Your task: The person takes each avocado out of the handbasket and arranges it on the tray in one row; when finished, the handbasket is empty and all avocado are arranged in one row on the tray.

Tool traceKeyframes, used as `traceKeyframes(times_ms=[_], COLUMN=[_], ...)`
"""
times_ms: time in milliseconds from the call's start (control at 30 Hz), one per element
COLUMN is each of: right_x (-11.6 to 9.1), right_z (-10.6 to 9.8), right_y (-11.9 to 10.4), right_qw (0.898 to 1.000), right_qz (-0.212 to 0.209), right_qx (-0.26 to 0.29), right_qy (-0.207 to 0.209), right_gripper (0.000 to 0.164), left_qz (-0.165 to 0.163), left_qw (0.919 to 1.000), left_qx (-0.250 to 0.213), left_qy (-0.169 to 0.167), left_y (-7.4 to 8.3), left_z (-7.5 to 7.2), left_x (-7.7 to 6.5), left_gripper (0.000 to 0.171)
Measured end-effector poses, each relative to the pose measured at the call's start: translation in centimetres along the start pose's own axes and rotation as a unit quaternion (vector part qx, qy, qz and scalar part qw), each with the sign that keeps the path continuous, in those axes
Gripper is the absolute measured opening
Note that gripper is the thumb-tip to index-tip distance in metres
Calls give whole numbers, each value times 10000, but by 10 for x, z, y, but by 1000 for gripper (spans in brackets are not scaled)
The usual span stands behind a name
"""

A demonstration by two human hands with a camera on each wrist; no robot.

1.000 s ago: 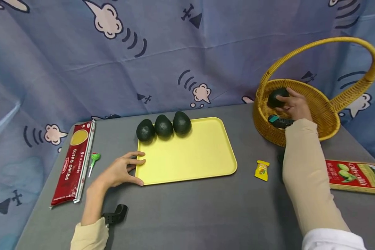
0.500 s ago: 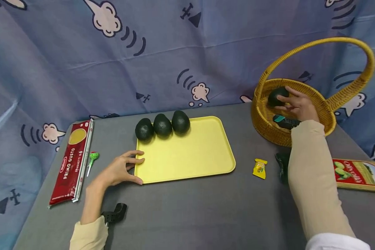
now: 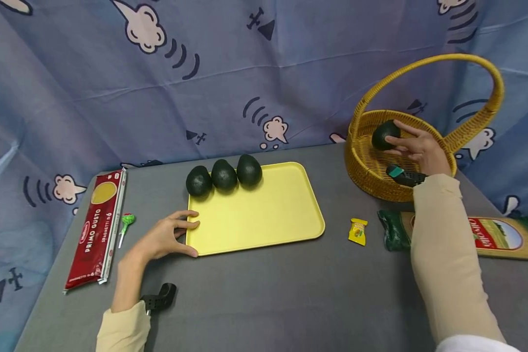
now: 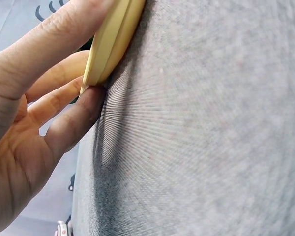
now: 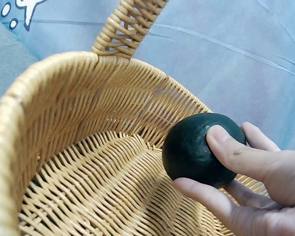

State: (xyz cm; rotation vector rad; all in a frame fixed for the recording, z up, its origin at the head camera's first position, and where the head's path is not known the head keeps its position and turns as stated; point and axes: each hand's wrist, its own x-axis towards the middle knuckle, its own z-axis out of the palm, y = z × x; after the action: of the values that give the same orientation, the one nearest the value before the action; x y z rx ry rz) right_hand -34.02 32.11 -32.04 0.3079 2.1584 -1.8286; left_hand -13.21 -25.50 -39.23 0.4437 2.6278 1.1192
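Observation:
My right hand (image 3: 422,146) holds a dark green avocado (image 5: 196,150) between thumb and fingers, inside the yellow wicker basket (image 5: 54,83). In the right wrist view the avocado overlaps the woven floor and far wall. My left hand (image 3: 169,236) grips the left edge of a yellow tray (image 3: 264,215), its fingers spread along the rim near the front corner. The left wrist view shows a fingertip pressed under the tray's rim. Three more avocados, the left one (image 3: 199,181), the middle one (image 3: 224,175) and the right one (image 3: 249,170), stand in a row along the tray's back left.
A red spaghetti pack (image 3: 97,230) and a green lollipop (image 3: 126,225) lie at left. A yellow wrapped candy (image 3: 358,231) sits right of the tray. A green-ended pack (image 3: 506,238) lies partly under my right forearm. The basket's tall handle (image 3: 440,57) arches over it.
The head view has turned slightly right. My right hand has shifted a little within the basket, still holding the avocado. The left hand keeps its place on the tray.

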Motion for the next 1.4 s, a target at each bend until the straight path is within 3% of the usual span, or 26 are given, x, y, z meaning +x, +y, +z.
traceKeyframes(times_ms=[300,433,600,700,967,1233,1400], right_x=[-3,-3,-5,-10,-23,-50,-65], right_z=[-2,-3,0,5,20,37,55], right_y=[4,5,1,-2,-8,-11,-10], right_qw=[9988,9986,9993,9985,9965,9928,9862], right_qz=[-226,-259,-318,-409,-518,-873,-1000], right_qx=[305,395,10,-206,441,373,558], right_qy=[-316,-250,-203,-302,-483,-732,-1199], right_gripper=[82,84,82,80,80,71,67], left_qz=[-9,21,-31,-25,32,16,9], left_qw=[9999,10000,9997,9999,9996,10000,10000], left_qx=[-161,-79,-216,-147,262,-53,-63], left_qy=[-8,12,-70,-61,30,-6,1], left_y=[-2,-3,-5,-6,-6,-7,-7], left_z=[-2,-3,-4,-5,-8,-7,-6], left_x=[6,9,13,15,17,18,17], left_gripper=[71,72,71,72,73,72,72])
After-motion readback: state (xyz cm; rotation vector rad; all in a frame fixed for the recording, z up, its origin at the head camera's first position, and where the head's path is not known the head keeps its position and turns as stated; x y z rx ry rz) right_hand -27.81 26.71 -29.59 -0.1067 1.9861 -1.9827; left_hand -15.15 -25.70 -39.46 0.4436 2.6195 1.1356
